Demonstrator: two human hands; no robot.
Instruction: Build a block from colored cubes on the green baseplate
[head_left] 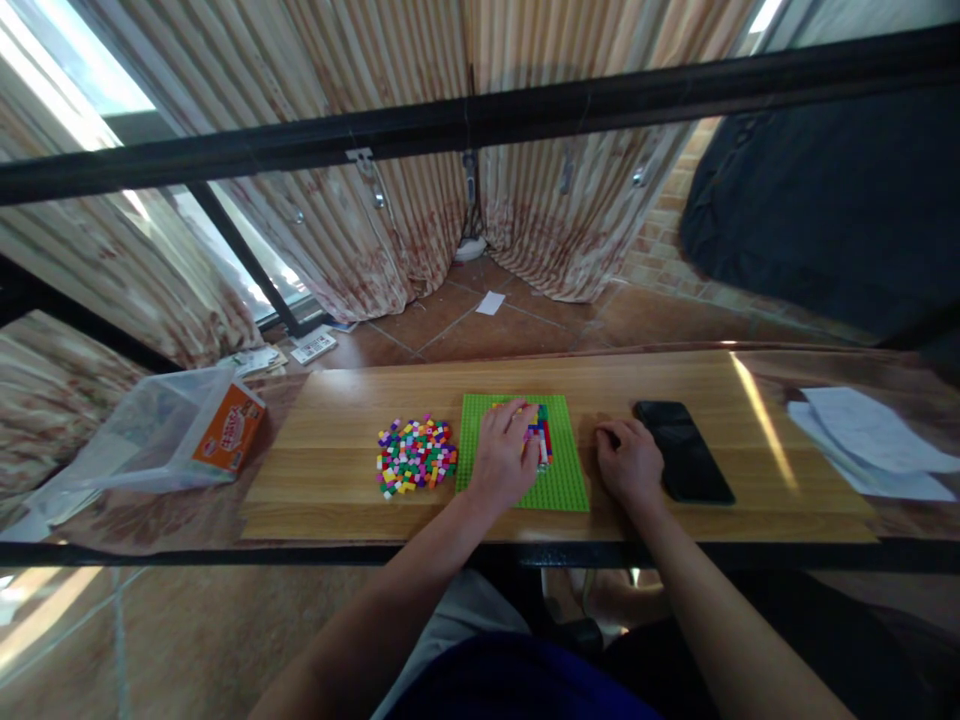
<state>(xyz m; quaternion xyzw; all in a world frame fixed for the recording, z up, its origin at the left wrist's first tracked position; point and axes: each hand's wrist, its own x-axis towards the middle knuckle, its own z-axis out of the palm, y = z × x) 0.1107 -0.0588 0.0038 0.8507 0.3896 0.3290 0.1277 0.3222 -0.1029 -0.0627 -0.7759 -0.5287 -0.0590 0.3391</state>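
My left hand [504, 455] is over a green studded baseplate [566, 490], its fingers bent down onto a patch of small coloured bricks [547, 445] set on the plate. The hand covers part of that patch, and what its fingertips hold, if anything, is hidden. Just left of the plate lies a loose pile of small multicoloured bricks [417, 456]. To the plate's right, my right hand [630, 460] rests on the wooden board with its fingers curled in and nothing visible in them. Beside it is a black phone or tablet [684, 452].
The wooden board [322, 440] lies on a cloth-covered table with a dark front edge. A clear plastic bin [161, 420] with an orange label stands at left. White papers [870, 430] lie at right. A black bar [420, 125] crosses beyond the table, before curtains.
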